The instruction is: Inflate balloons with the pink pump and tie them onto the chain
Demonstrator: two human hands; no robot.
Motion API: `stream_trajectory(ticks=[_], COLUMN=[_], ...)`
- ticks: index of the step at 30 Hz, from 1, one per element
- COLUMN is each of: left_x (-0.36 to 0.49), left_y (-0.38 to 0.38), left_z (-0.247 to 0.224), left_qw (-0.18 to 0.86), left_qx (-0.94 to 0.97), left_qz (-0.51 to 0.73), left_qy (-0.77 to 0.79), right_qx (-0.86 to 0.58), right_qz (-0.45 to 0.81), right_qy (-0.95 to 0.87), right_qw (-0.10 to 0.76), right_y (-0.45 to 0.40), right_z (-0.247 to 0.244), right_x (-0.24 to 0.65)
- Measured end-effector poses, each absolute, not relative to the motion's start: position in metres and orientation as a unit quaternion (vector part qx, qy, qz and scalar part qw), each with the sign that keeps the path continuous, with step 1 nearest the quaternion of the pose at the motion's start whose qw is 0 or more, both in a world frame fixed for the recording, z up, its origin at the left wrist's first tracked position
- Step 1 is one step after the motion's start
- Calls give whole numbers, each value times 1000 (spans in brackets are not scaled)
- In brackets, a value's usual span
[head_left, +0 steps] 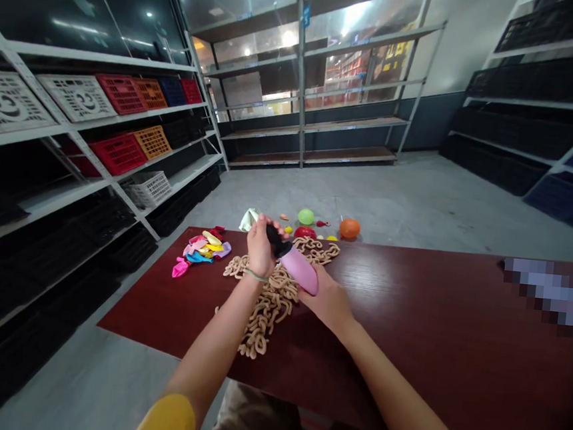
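Pink balloon [300, 270] on a black nozzle [275, 240]: the left hand [261, 249] clenches the nozzle, the right hand [321, 298] grasps the balloon, both just above a tan chain [269, 300] on the table [411, 286].

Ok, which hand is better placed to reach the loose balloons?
Probably the left hand: nearer the deflated balloons, though its fingers touch the black nozzle, while the right hand grips the pink device further away.
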State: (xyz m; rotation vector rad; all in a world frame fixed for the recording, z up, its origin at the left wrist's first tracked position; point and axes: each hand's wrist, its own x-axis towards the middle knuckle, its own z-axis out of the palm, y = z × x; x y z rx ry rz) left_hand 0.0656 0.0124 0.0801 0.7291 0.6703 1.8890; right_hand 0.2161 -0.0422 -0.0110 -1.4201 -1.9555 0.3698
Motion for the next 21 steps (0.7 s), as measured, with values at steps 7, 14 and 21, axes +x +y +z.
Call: stream_trajectory(ticks=[7,14,21], left_x=[71,-7,-29], left_y=[4,13,33], left_z=[67,89,102], left_qw=[462,406,406], left_qx=[272,243,203], left_qz=[784,785,818], left_qy=[314,400,355], right_qx=[-535,-464,-492], right_qz=[119,75,81], right_qy=[-768,-817,-795], right_qw=[330,333,345], right_y=[-39,-40,-37], right_z=[-17,-23,-33], right_x=[218,216,214])
